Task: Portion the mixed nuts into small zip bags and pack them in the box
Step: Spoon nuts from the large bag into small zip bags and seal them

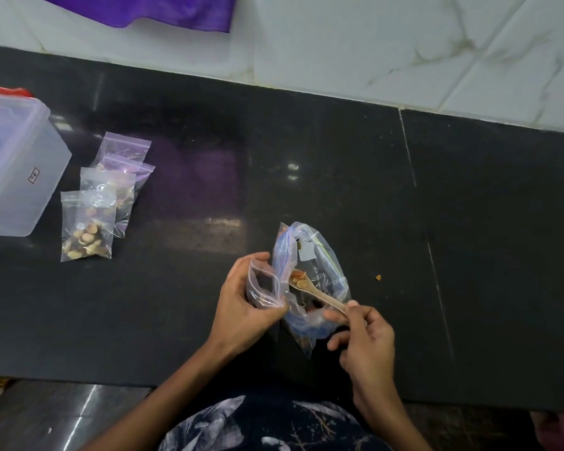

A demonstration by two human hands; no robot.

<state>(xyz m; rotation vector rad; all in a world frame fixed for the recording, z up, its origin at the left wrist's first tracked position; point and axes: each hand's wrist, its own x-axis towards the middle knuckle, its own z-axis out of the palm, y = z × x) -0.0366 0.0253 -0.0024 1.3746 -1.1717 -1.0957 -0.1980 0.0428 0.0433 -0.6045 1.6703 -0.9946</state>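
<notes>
My left hand (241, 307) pinches a small clear zip bag (265, 284) and holds its mouth open just above the dark counter. My right hand (365, 340) grips the handle of a small wooden spoon (319, 294). The spoon's bowl carries a few nuts and lies beside the small bag's mouth, over the large plastic bag of mixed nuts (310, 281). At the left, filled small zip bags (87, 227) lie overlapping in a row next to a translucent plastic box (23, 164).
A single nut crumb (378, 277) lies on the black counter (339, 164) right of the big bag. White marble tiles run along the back, with a purple cloth (163, 9) at the top. The counter's front edge is close to my body.
</notes>
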